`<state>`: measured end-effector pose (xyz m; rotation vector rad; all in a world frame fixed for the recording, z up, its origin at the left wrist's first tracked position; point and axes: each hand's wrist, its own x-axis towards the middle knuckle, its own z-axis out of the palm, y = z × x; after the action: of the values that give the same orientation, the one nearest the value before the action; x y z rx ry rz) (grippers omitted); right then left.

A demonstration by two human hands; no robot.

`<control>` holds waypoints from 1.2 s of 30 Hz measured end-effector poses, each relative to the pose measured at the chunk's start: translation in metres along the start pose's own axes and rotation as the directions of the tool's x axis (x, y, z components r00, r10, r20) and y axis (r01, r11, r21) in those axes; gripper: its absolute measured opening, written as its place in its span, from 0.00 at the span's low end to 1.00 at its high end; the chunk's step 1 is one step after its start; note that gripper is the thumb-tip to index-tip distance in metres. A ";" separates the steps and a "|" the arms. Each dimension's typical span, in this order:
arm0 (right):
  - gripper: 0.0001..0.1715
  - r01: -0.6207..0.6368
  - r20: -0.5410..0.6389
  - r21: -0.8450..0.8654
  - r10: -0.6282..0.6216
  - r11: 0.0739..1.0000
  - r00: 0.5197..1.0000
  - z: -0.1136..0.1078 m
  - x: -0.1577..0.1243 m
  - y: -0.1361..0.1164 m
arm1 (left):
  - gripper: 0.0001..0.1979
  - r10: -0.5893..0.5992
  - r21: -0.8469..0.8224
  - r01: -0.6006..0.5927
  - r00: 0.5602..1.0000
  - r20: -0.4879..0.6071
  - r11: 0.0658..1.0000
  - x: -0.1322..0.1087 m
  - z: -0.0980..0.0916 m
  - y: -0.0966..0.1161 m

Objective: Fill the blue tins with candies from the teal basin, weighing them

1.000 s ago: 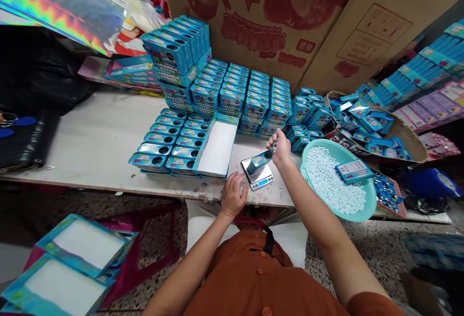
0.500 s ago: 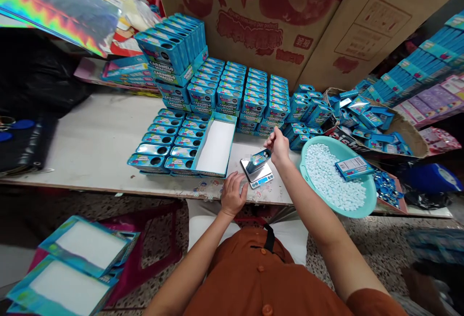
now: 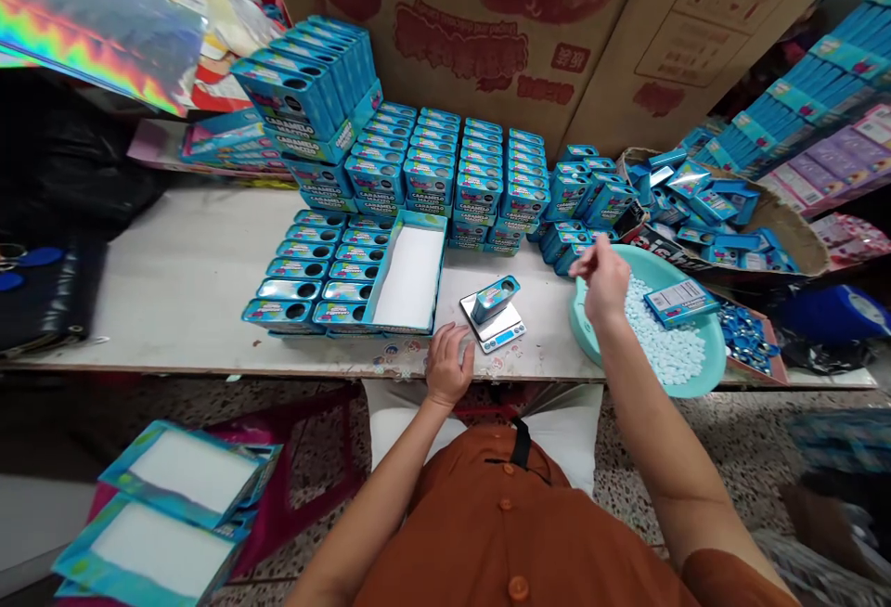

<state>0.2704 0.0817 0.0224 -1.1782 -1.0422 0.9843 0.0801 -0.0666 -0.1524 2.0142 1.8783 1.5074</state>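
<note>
A small blue tin [image 3: 494, 297] lies tilted on a little silver scale [image 3: 493, 323] near the table's front edge. My left hand [image 3: 449, 366] rests curled on the table edge just left of the scale, holding nothing that I can see. My right hand [image 3: 602, 278] hovers over the left rim of a teal bowl [image 3: 704, 377] full of pale blue candies [image 3: 661, 347]; its fingers are blurred by motion. A blue box [image 3: 678, 302] lies on the candies.
A blue tray [image 3: 410, 278] half-filled with tins [image 3: 315, 267] sits left of the scale. Stacked tins [image 3: 445, 171] fill the table's back. Loose tins fill a basket [image 3: 786, 236] at right. Cardboard cartons [image 3: 557, 22] stand behind. Empty trays [image 3: 167, 505] lie on the floor.
My right hand left the tin on the scale and swung right to the teal bowl. The left hand stayed put. The view shifted slightly.
</note>
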 end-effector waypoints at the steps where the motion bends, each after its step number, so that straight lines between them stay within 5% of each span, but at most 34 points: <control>1: 0.27 0.042 -0.021 -0.052 -0.044 0.998 0.999 -0.019 0.000 -0.003 | 0.14 0.000 -0.002 0.000 1.000 0.001 1.000 0.000 0.000 0.000; 6: 0.26 0.079 -0.076 -0.384 -0.117 0.920 0.990 -0.114 -0.007 -0.006 | 0.13 0.002 -0.003 -0.002 1.000 0.009 1.000 0.001 0.001 -0.001; 12: 0.25 0.128 0.034 -0.827 -0.179 0.548 0.983 -0.179 -0.028 0.008 | 0.13 -0.034 -0.009 0.035 0.999 0.023 0.999 0.005 -0.001 0.000; 26: 0.19 0.250 0.207 -0.807 -0.141 0.534 0.968 -0.189 -0.039 0.039 | 0.16 0.067 0.060 -0.069 0.997 0.044 0.996 0.096 -0.024 0.055; 31: 0.13 0.344 0.405 -0.822 0.040 0.454 0.914 -0.185 -0.037 0.047 | 0.16 0.086 0.121 -0.093 0.994 0.060 0.988 0.103 -0.028 0.067; 36: 0.08 0.345 0.468 -0.825 0.200 0.447 0.861 -0.176 -0.022 0.042 | 0.14 0.138 0.108 -0.144 0.989 0.060 0.984 0.102 -0.029 0.071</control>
<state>0.4339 0.0252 -0.0361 -1.7379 -2.2335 0.6241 0.0986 -0.0245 -0.0331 2.2565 1.8776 1.3907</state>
